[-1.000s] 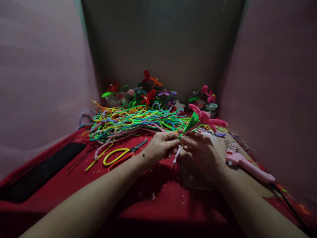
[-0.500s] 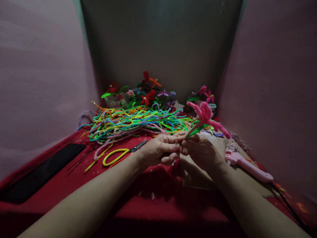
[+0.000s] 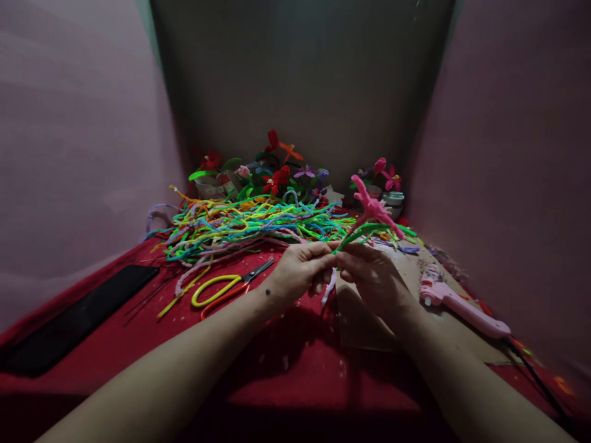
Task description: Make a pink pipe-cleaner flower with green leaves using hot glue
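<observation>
A pink pipe-cleaner flower (image 3: 373, 208) with green leaves tilts up to the right above my hands. Both hands pinch its green stem close together. My left hand (image 3: 305, 266) is closed on the lower end, while my right hand (image 3: 372, 274) grips just beside it, below the leaves. The fingertips nearly meet and hide part of the stem. A short pale lilac strip (image 3: 329, 288) shows just below the fingers; I cannot tell whether it is attached to anything. Scissors (image 3: 226, 289) with yellow and orange handles lie left of my left hand.
A heap of coloured pipe cleaners (image 3: 249, 224) spreads across the red cloth (image 3: 295, 394). Finished flowers (image 3: 277, 178) stand behind it. A pink glue gun (image 3: 466, 307) with a black cord rests on cardboard (image 3: 369, 326) at right. A flat black object (image 3: 83, 314) lies at left.
The flower has turned, with its bloom moving slightly left and its petals now seen more from the side. Its green leaves now show spread to the right. Both hands still grip the stem.
</observation>
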Tool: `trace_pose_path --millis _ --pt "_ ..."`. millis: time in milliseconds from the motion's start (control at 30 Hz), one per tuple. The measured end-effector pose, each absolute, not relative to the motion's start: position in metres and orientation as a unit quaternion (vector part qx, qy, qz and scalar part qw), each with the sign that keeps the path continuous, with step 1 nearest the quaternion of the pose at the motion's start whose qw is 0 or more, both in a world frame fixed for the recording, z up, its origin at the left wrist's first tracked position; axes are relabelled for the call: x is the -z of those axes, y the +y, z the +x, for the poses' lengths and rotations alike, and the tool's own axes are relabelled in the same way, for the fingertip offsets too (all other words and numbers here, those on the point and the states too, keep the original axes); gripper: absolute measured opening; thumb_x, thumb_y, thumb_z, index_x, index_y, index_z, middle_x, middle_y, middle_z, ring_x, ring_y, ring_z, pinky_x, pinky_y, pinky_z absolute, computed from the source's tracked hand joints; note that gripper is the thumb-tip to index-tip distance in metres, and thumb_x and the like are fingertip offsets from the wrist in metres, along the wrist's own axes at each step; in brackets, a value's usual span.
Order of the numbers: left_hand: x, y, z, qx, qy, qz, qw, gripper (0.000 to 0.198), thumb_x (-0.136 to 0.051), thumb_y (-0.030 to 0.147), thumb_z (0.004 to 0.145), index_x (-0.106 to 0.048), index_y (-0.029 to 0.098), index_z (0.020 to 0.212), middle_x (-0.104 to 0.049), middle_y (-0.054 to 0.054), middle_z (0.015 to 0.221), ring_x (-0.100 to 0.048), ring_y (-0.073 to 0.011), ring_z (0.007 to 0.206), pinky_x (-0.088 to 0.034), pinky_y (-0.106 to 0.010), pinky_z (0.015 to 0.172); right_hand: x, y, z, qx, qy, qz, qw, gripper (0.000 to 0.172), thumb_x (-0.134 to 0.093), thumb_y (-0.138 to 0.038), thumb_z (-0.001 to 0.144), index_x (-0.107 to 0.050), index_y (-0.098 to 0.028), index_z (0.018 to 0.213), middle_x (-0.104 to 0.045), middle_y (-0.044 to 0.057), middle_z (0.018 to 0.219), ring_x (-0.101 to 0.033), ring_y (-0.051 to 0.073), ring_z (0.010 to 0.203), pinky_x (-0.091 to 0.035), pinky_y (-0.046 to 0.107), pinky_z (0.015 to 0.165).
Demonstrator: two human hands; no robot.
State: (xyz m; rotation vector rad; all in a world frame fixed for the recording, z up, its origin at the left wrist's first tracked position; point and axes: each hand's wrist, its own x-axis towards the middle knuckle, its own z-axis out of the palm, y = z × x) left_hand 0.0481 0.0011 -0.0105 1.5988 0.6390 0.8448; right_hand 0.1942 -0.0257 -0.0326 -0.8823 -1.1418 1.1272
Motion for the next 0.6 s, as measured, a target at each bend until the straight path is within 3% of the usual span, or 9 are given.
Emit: trace_pose_path --millis 200,333,400,467,533,600 --pt "0.015 0.01 0.04 -0.244 0.161 0.579 0.761 0.022 -0.059 0.033 0.075 -0.056 0.011 0.071 -0.051 0.004 0.047 -0.034 -0.0017 0.027 -0.029 -0.014 0.028 0.024 -0.031 0.194 -0.589 -0.472 -0.307 0.58 0.016 -0.071 -0.025 0.061 -0.071 -0.021 0.076 -0.058 -0.001 0.061 -0.044 0.01 0.055 -0.029 0.023 0.048" --pt "0.016 0.011 0.039 -0.185 0.127 0.582 0.781 0.021 -0.055 0.034 0.077 -0.057 0.013 0.08 -0.047 0.006 0.046 -0.03 -0.0021 0.027 -0.029 -0.016 0.029 0.025 -0.032 0.193 -0.592 -0.465 -0.298 0.587 0.013 -0.071 -0.024 0.06 -0.07 -0.021 0.072 -0.056 -0.001 0.058 -0.042 0.009 0.052 -0.03 0.024 0.049" --pt "0.014 0.008 0.041 -0.244 0.175 0.649 0.699 0.021 -0.05 0.033 0.081 -0.056 0.013 0.075 -0.051 0.004 0.05 -0.038 -0.0039 0.032 -0.033 -0.017 0.035 0.028 -0.029 0.194 -0.564 -0.449 -0.323 0.613 0.01 -0.071 -0.022 0.059 -0.068 -0.021 0.068 -0.055 -0.001 0.059 -0.04 0.009 0.051 -0.03 0.023 0.048" --pt "0.015 0.003 0.045 -0.336 0.246 0.735 0.535 0.021 -0.047 0.03 0.082 -0.057 0.014 0.074 -0.053 0.002 0.053 -0.046 -0.0065 0.041 -0.037 -0.019 0.044 0.032 -0.027 0.194 -0.545 -0.43 -0.345 0.632 0.009 -0.072 -0.022 0.059 -0.066 -0.02 0.066 -0.054 -0.002 0.06 -0.039 0.009 0.052 -0.03 0.023 0.048" --pt "0.019 0.0 0.047 -0.4 0.29 0.795 0.352 0.016 -0.049 0.027 0.081 -0.061 0.016 0.084 -0.055 0.001 0.057 -0.049 -0.0083 0.05 -0.038 -0.02 0.052 0.035 -0.025 0.193 -0.539 -0.405 -0.362 0.644 0.012 -0.073 -0.023 0.058 -0.064 -0.02 0.066 -0.053 -0.003 0.061 -0.04 0.008 0.053 -0.03 0.022 0.049" --pt "0.023 -0.002 0.048 -0.414 0.3 0.827 0.236 0.019 -0.05 0.024 0.079 -0.061 0.019 0.094 -0.058 0.0 0.065 -0.051 -0.0093 0.056 -0.038 -0.02 0.058 0.036 -0.025 0.191 -0.539 -0.389 -0.378 0.644 0.014 -0.073 -0.023 0.058 -0.063 -0.019 0.067 -0.052 -0.003 0.063 -0.042 0.008 0.055 -0.031 0.021 0.049"
